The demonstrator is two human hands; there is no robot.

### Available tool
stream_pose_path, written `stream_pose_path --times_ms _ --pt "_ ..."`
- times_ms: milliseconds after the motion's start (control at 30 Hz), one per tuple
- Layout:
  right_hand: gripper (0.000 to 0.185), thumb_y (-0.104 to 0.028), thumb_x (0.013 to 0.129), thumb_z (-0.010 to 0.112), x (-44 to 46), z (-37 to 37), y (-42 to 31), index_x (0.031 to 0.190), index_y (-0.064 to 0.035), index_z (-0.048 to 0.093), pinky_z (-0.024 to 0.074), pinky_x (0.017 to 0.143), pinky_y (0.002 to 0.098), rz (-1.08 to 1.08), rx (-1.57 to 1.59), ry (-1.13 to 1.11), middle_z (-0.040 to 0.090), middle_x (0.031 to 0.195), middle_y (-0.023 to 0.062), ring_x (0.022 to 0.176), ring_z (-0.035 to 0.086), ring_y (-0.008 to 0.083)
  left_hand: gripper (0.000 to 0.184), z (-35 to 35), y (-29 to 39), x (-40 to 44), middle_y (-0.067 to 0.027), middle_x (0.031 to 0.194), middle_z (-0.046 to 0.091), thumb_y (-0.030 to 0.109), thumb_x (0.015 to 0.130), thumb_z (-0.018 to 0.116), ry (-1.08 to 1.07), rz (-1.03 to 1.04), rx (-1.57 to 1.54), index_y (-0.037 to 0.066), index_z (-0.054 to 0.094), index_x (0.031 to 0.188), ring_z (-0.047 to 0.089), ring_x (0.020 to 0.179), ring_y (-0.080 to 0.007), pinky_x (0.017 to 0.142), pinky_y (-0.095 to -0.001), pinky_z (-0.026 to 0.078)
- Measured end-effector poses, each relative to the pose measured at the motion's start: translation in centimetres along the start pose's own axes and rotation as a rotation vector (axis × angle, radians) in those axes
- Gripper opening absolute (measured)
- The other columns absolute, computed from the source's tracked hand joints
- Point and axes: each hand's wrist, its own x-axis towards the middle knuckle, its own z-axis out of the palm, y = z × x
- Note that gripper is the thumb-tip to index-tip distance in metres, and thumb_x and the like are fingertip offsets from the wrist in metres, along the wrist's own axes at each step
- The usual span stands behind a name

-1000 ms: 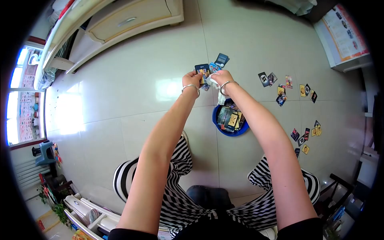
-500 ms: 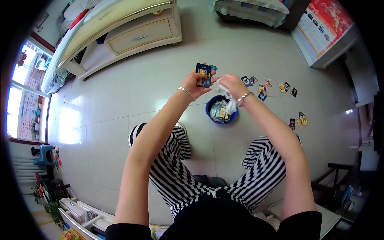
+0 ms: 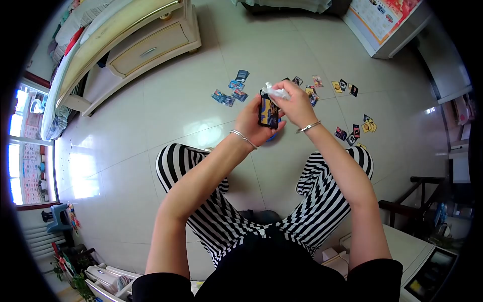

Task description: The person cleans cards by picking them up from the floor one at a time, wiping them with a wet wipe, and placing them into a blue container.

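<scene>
My left hand (image 3: 248, 125) is closed around the edges of a dark-bordered picture card (image 3: 268, 114), its yellow and purple face turned up. Pinched in my right hand (image 3: 298, 104) is a crumpled white tissue (image 3: 277, 92), which lies over the card's upper end. Below both hands, a blue bowl (image 3: 272, 139) on the floor is mostly hidden; its contents do not show. Bluish cards (image 3: 223, 97) lie in a loose group on the floor beyond my left hand. More cards (image 3: 311, 94) lie just past my right hand.
Further cards are spread on the tiles at right, some yellow (image 3: 369, 124), some dark with red (image 3: 340, 133). A cream drawer unit (image 3: 151, 48) stands at upper left, a white cabinet (image 3: 377, 30) at upper right. My striped knees (image 3: 176, 161) flank the floor before me.
The card has come down over the bowl, hiding most of it. The tissue, which hung beside the card, is now at its upper end. The view has shifted, showing the bluish cards.
</scene>
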Motion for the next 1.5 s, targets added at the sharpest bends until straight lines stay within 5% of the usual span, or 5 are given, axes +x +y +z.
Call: stream_pose_path --times_ms 267,367,567,767,1500 --pt "0.022 0.001 0.067 0.057 -0.7 1.3 0.5 0.086 -0.0077 0.057 0.0459 0.067 0.0346 -0.470 -0.270 -0.008 0.054 0.083 0.0087 0.076 0.057 0.0280 0.034 -0.2 1.1 1.3 -0.0077 0.109 0.056 0.034 0.093 0.030 -0.037 0.049 -0.080 0.012 0.051 0.109 0.052 0.105 -0.0236 0.089 -0.0454 0.040" --pt "0.020 -0.002 0.068 0.057 1.6 0.6 0.6 0.087 -0.0082 0.057 0.0459 0.066 0.0354 -0.265 -0.243 0.033 0.054 0.083 0.0088 0.077 0.056 0.0284 0.034 0.6 0.4 0.9 -0.0080 0.111 0.055 0.033 0.092 0.029 -0.063 -0.032 -0.019 0.013 0.050 0.110 0.053 0.104 -0.0238 0.089 -0.0460 0.040" --pt "0.017 -0.001 0.069 0.057 -2.5 1.8 0.5 0.084 -0.0089 0.054 0.0473 0.065 0.0363 -0.475 -0.312 -0.198 0.053 0.084 0.0088 0.074 0.056 0.0291 0.038 -1.0 1.9 1.3 -0.0106 0.115 0.054 0.033 0.094 0.025 -0.034 0.103 -0.069 0.011 0.050 0.113 0.052 0.106 -0.0252 0.093 -0.0447 0.039" --pt "0.018 0.000 0.069 0.056 1.4 0.7 1.4 0.086 -0.0071 0.054 0.0472 0.062 0.0379 -0.361 -0.474 0.048 0.054 0.085 0.0094 0.074 0.057 0.0301 0.038 -1.0 0.8 1.1 -0.0101 0.111 0.055 0.031 0.094 0.025 -0.074 0.041 -0.019 0.009 0.050 0.112 0.052 0.104 -0.0248 0.092 -0.0436 0.039" --pt "0.019 0.000 0.068 0.057 -1.7 1.4 0.9 0.085 -0.0075 0.053 0.0472 0.064 0.0383 -0.346 -0.428 -0.159 0.053 0.085 0.0098 0.076 0.057 0.0301 0.035 -1.8 1.6 0.8 -0.0067 0.106 0.057 0.032 0.093 0.029 -0.012 0.178 -0.041 0.015 0.049 0.116 0.053 0.100 -0.0217 0.087 -0.0447 0.041"
